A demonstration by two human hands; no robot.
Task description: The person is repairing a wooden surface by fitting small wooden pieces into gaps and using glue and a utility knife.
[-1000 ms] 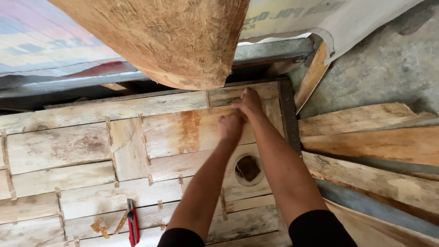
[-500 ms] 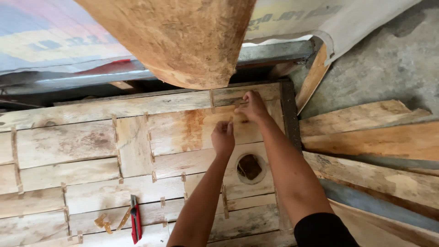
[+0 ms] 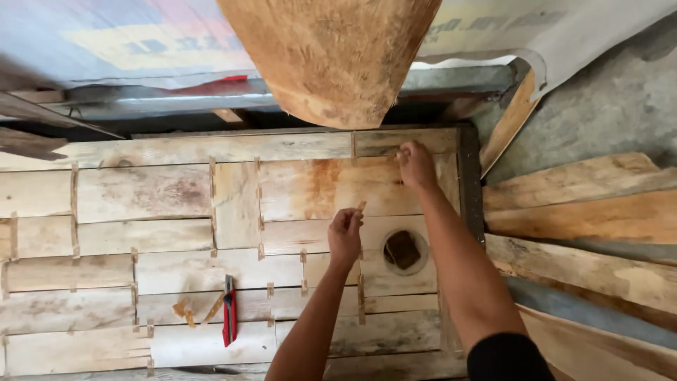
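Left hand point(image 3: 345, 233) is pinched shut on a small wooden sliver point(image 3: 361, 206), which pokes up out of the fingertips with its long axis pointing toward the far edge of the plank tabletop point(image 3: 141, 190). Right hand point(image 3: 416, 164) sits farther off and a bit to the right, fingers curled together and pressing on the boards by the far right corner; can't tell if it's holding anything. So the sliver is nearer the left hand, with the right hand just beyond it.

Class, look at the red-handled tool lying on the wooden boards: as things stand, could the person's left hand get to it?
Probably yes. The left hand holds a small wood sliver above the boards, and the red-handled tool lies in the open on the wooden panel, below and to its left. Nothing lies between them, though the hand is already occupied.
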